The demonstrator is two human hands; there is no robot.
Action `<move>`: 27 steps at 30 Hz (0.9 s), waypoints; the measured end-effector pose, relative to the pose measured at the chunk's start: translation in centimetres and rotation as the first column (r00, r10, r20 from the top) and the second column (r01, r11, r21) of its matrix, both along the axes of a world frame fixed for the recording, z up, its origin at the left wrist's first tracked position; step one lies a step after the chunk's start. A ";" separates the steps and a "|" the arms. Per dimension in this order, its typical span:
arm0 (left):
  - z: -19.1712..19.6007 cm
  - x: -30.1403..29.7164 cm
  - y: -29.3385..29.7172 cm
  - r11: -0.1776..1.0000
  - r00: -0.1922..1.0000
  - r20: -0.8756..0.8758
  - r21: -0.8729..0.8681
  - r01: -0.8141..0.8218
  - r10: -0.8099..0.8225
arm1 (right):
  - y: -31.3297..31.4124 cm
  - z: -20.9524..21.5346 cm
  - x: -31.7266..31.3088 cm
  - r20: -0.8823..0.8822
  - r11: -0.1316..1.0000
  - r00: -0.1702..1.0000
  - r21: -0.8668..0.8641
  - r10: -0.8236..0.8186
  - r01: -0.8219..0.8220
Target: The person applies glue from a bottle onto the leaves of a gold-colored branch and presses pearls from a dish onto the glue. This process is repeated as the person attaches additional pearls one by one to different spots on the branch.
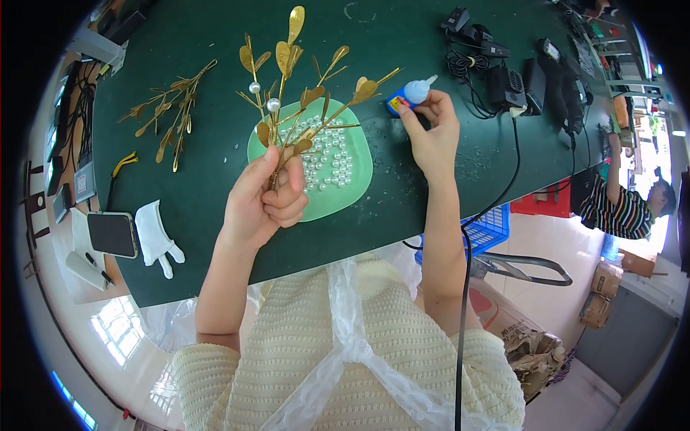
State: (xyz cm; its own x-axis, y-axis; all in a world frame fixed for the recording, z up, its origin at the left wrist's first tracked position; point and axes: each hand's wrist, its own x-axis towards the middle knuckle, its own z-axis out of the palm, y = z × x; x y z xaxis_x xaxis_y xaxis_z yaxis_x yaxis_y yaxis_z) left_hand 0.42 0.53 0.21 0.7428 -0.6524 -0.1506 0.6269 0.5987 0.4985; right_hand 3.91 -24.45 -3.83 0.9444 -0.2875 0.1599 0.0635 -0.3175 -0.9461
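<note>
My left hand (272, 188) is closed around the stem of a gold leaf spray (287, 61), raised above the plate. Two white pearl beads (273, 105) sit among its twigs. Below it, a light green plate (363, 169) carries many loose white pearl beads (333, 154); the spray and my hand hide part of it. To the right of the plate, my right hand (436, 136) pinches a small blue glue bottle (395, 105) with a pale blue cap and a narrow nozzle. The bottle is tilted, its nozzle pointing away to the upper right.
Another gold spray (172, 108) lies at the far left of the dark green table (287, 248). A phone (113, 234), a white glove (154, 233) and yellow-handled tweezers (125, 164) lie at left. Black adapters (505, 86) and cables fill the right. A co-worker (624, 205) is beyond.
</note>
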 end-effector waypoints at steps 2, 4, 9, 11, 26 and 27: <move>-0.1 -0.1 0.0 0.999 1.000 0.011 0.042 0.008 -0.009 | 0.2 0.2 -0.2 -0.001 1.000 1.000 -0.012 0.018 -0.018; -0.1 -0.1 0.1 0.999 1.000 0.016 0.041 0.006 -0.007 | 0.4 0.6 -0.2 -0.003 0.998 1.000 -0.070 0.004 -0.004; -0.1 0.0 0.1 0.998 1.000 0.020 0.057 0.006 -0.007 | 0.4 2.2 -1.6 0.143 0.923 0.988 -0.371 -0.054 0.104; 0.0 0.0 0.1 0.998 1.000 0.010 0.056 0.000 -0.001 | 0.3 3.2 -2.7 0.282 0.852 0.955 -0.476 -0.088 0.219; 0.2 0.0 0.1 0.997 0.997 -0.028 0.018 -0.075 0.075 | 6.9 3.8 -5.3 -0.116 0.648 0.860 -0.609 0.497 -0.456; 0.2 0.0 0.1 0.997 0.997 -0.028 0.016 -0.077 0.077 | 7.0 3.9 -5.2 -0.140 0.614 0.856 -0.640 0.498 -0.462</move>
State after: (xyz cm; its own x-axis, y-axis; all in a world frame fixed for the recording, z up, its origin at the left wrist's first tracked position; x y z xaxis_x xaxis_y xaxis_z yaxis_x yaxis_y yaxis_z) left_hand 0.38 0.64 0.40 0.7860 -0.5908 -0.1818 0.5932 0.6382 0.4907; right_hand -1.28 -17.45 0.09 0.9039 0.3915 0.1723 0.4210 -0.7429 -0.5205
